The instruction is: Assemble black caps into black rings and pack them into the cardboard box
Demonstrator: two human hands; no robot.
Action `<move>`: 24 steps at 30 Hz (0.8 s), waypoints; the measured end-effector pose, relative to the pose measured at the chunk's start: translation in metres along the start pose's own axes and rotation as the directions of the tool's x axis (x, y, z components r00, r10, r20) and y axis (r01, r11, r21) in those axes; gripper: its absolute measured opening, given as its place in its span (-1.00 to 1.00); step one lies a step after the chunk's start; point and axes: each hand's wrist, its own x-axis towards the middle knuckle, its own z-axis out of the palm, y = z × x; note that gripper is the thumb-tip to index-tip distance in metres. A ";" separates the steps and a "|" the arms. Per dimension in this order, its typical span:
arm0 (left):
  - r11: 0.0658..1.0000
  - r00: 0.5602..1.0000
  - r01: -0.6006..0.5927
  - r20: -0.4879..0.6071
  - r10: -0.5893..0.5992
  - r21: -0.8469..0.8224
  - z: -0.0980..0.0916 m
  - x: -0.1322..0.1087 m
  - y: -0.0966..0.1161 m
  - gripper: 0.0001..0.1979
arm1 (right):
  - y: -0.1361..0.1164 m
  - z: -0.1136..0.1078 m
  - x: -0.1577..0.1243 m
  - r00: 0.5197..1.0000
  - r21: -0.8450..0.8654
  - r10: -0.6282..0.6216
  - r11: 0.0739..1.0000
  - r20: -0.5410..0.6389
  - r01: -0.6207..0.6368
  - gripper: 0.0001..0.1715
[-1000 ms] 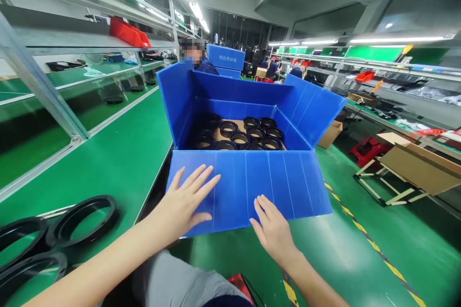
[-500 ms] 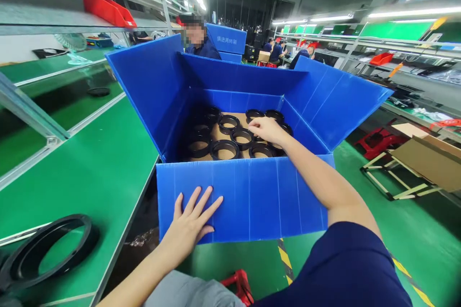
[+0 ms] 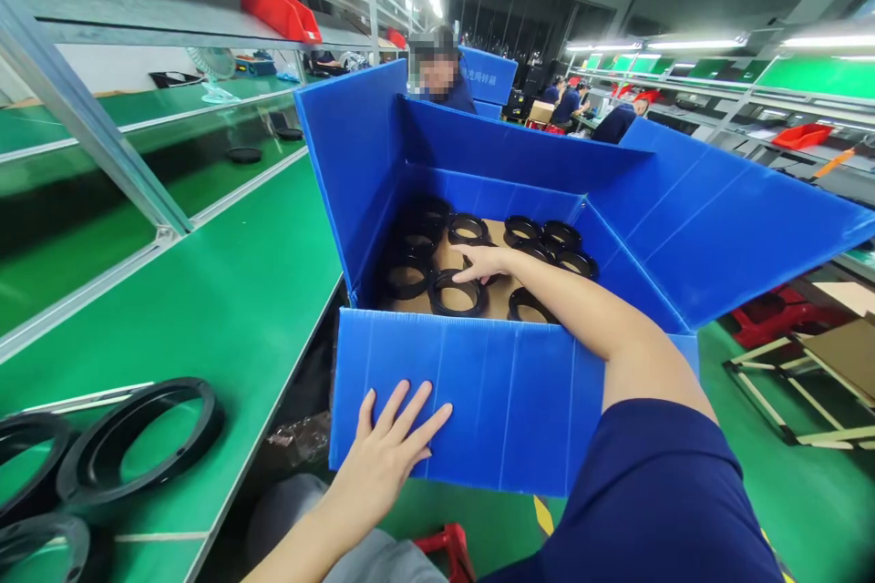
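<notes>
My left hand (image 3: pixel 393 442) lies with fingers spread on the front flap of the blue box (image 3: pixel 471 401), which is folded down toward me. Inside the box my right hand (image 3: pixel 484 262) hovers over black rings, thumb and forefinger apart. Just below the thumb is a black ring (image 3: pixel 437 296); another ring is partly covered by the hand, and contact with it cannot be made out. Several more rings, such as one black ring (image 3: pixel 468 229) behind the hand, lie on the brown cardboard bottom (image 3: pixel 502 296). The box's side flaps stand outward.
On the green workbench (image 3: pixel 273 291) at left lie large black rings (image 3: pixel 147 442). A red bin (image 3: pixel 279 5) sits on the shelf above. A person (image 3: pixel 444 77) is behind the box. At right stands a low frame (image 3: pixel 772 383) with cardboard; a red stool (image 3: pixel 447 551) is below.
The view has turned left, so the box appears farther right. My right hand has shifted leftward among the rings, its thumb and forefinger now apart. My left hand stays on the flap.
</notes>
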 end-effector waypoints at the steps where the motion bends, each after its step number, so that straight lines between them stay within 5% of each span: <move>1: 1.000 1.000 -0.002 0.000 0.002 0.001 0.001 0.000 0.000 -0.37 | 0.003 -0.004 0.003 1.000 -0.028 -0.013 1.000 0.011 0.013 0.20; 6: 1.000 1.000 0.005 -0.011 -0.005 -0.002 0.004 0.001 -0.001 -0.38 | 0.013 -0.016 0.012 0.995 -0.196 -0.057 0.980 -0.083 0.040 0.01; 12: 1.000 1.000 -0.003 -0.017 0.003 -0.015 0.018 0.001 -0.004 -0.38 | -0.003 0.003 0.025 0.981 -0.301 -0.181 0.941 -0.065 0.154 0.59; 16: 1.000 1.000 0.009 -0.010 -0.009 -0.008 0.033 -0.002 -0.005 -0.33 | -0.023 0.008 0.041 0.948 -0.428 -0.318 0.858 -0.011 0.283 0.71; 20: 1.000 1.000 0.023 -0.001 -0.023 -0.007 0.044 -0.004 -0.006 -0.30 | -0.037 0.012 0.055 0.945 -0.509 -0.277 0.797 0.172 0.326 0.50; 24: 0.999 0.999 0.036 -0.003 -0.036 0.006 0.049 -0.002 -0.006 -0.30 | -0.044 0.021 0.059 0.960 -0.545 -0.247 0.791 0.132 0.278 -0.02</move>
